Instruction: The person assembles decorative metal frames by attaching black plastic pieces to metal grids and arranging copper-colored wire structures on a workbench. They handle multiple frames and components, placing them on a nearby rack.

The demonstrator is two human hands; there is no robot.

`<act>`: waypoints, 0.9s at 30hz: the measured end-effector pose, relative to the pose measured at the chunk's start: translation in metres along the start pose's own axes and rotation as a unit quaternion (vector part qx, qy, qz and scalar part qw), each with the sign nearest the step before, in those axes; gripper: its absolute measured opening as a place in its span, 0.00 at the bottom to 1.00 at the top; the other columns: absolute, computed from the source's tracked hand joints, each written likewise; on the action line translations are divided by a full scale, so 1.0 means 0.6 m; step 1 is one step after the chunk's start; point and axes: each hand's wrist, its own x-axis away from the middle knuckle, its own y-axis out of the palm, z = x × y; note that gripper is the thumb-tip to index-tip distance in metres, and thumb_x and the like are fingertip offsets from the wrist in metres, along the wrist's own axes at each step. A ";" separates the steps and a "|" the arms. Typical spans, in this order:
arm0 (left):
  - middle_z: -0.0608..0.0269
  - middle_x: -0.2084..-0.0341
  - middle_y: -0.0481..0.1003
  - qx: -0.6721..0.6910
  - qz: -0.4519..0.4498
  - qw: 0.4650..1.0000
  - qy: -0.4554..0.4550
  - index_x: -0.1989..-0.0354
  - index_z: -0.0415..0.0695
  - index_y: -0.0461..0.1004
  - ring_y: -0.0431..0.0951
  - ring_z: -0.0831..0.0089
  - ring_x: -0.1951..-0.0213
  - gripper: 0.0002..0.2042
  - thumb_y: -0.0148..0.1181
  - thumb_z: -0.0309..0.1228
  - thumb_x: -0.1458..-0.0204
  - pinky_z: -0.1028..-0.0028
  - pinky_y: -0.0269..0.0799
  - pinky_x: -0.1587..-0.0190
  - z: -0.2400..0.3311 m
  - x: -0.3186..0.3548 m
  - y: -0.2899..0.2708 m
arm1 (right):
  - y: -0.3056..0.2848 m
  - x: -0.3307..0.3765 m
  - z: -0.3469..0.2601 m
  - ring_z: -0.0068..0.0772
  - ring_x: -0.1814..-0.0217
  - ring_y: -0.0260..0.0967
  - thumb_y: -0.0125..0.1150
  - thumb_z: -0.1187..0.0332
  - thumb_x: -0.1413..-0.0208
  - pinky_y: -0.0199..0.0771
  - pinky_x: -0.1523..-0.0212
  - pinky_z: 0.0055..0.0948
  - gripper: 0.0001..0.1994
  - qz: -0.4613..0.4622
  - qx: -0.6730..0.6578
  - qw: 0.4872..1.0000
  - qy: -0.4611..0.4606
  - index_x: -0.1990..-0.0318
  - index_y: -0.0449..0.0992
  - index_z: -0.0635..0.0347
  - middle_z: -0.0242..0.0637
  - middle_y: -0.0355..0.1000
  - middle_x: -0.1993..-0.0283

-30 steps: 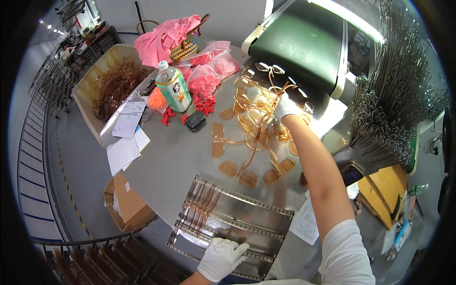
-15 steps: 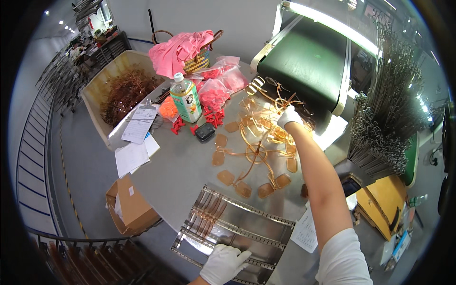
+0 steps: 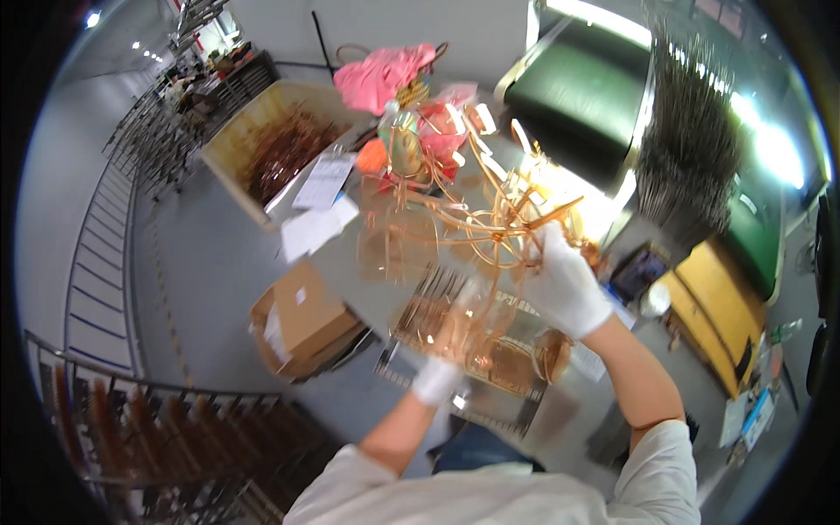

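Around the grey table (image 3: 219,262) stood a tub of amber parts (image 3: 271,149), a cardboard box (image 3: 302,315) and a metal rack tray (image 3: 490,350). Raised amber tubing (image 3: 472,219) blurred the left hand (image 3: 446,350); its grip could not be told. The right hand (image 3: 564,280) was clenched on the tubing, which had lain on the table a second earlier.

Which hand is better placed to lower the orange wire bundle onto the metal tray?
Probably the right hand: its glove grips the orange wire bundle lifted above the metal tray. The left hand is lower, under the hanging ends, blurred; whether it grips them is unclear.
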 end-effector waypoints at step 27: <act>0.56 0.45 0.70 -0.022 -0.082 0.972 0.219 0.31 0.47 0.53 0.76 0.57 0.42 0.53 0.84 0.37 0.64 0.54 0.76 0.39 0.142 0.018 0.177 | -0.086 0.375 -0.034 0.54 0.38 0.71 0.66 0.71 0.44 0.70 0.36 0.44 0.32 0.117 -0.087 0.966 -0.215 0.31 0.65 0.61 0.52 0.72 0.41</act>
